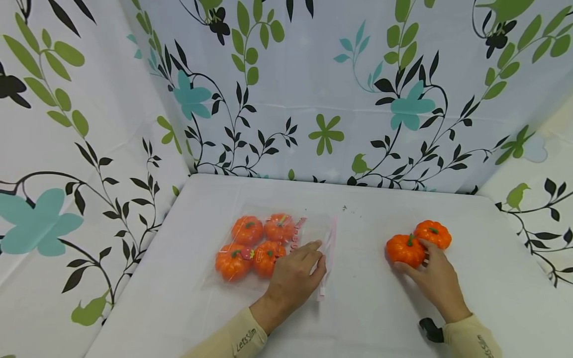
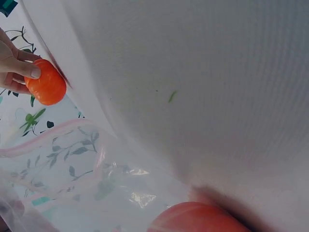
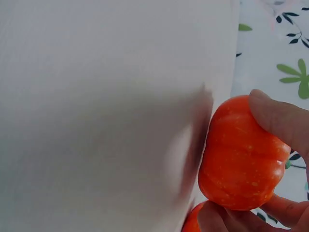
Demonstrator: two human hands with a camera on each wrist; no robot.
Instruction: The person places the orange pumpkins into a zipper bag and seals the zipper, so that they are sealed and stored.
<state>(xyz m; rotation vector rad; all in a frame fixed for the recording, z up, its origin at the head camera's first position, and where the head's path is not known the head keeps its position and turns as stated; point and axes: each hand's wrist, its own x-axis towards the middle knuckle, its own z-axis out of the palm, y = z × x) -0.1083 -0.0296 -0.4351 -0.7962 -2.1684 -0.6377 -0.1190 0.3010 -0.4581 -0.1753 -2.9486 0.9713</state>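
My left hand (image 1: 293,273) holds the open end of a clear zip bag (image 1: 313,223), fingers bent by its pink zip edge. Inside lie several small orange pumpkins (image 1: 247,230) with green stems. The left wrist view shows the bag's mouth (image 2: 72,126) spread, with part of one bagged pumpkin (image 2: 198,220) at the bottom. Off to the right, my right hand (image 1: 434,278) grips a loose orange pumpkin (image 1: 405,250), thumb on one side and fingers on the other. Just behind it, a second loose pumpkin (image 1: 433,233) sits on the table, partly covered by my fingers in the right wrist view.
A white cloth covers the table (image 1: 358,318). Leaf-and-flower patterned curtains (image 1: 277,99) hang along its back and sides. A black strap piece (image 1: 431,330) shows at my right wrist.
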